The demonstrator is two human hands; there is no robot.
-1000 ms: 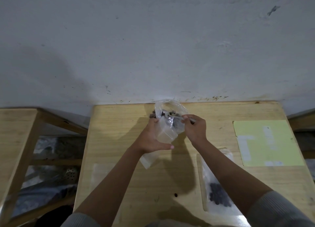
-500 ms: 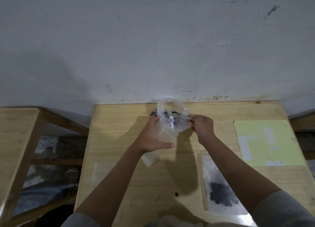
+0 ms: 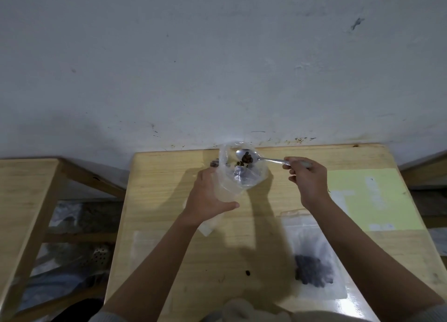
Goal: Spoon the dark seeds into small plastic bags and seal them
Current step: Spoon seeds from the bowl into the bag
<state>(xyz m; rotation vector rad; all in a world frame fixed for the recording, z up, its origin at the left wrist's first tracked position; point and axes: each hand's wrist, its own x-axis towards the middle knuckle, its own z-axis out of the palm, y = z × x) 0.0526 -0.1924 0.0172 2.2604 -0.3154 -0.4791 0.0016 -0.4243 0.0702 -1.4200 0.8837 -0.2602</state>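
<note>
My left hand (image 3: 207, 196) grips a clear plastic bag (image 3: 238, 176) held up above the far middle of the wooden table (image 3: 261, 225); dark seeds lie inside it. A small empty bag (image 3: 208, 226) hangs below the same hand. My right hand (image 3: 307, 179) holds a metal spoon (image 3: 261, 157) by its handle, its bowl carrying several dark seeds at the open mouth of the clear bag. A flat plastic bag with a heap of dark seeds (image 3: 314, 272) lies on the table near right, partly under my right forearm.
One loose seed (image 3: 247, 272) lies on the table near the front. A yellow-green sheet (image 3: 370, 200) lies at the right. A flat clear bag (image 3: 145, 246) rests at the left. A second wooden table (image 3: 21, 188) stands to the left, with clutter beneath. The white wall is right behind.
My right hand has drawn back to the right and lifted the spoon out of the clear bag, now loaded with seeds. My left hand has kept its hold on the bag.
</note>
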